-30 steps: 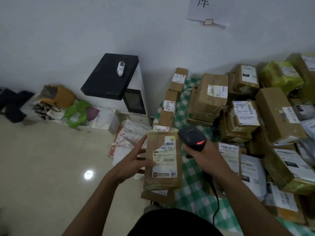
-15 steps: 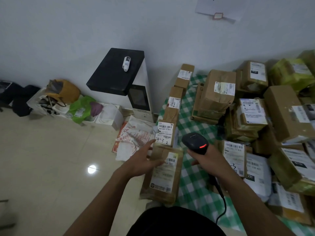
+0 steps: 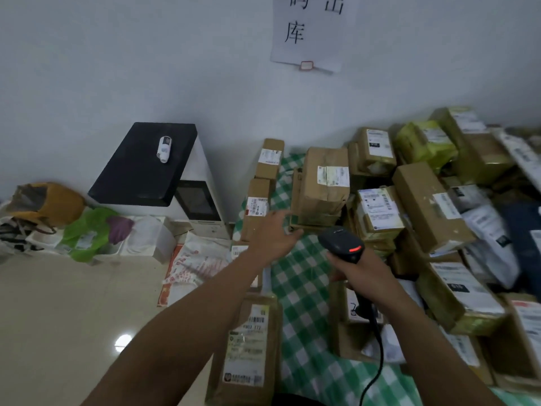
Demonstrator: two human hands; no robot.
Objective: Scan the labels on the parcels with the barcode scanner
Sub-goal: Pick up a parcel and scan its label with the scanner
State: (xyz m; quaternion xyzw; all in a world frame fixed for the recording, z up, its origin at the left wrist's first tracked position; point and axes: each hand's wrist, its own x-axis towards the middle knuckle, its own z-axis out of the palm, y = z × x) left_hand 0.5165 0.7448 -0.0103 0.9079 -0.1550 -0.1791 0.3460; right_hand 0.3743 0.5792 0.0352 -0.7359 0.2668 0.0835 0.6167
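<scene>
Nearest you, a flat kraft parcel lies label-up at the left edge of the checked cloth. Your right hand is wrapped round the barcode scanner, its head aimed at the pile. Your left hand is spread and empty, near the taped brown box. The box looks stiff and perhaps weighty, so take it by its sides and keep its label uncovered.
</scene>
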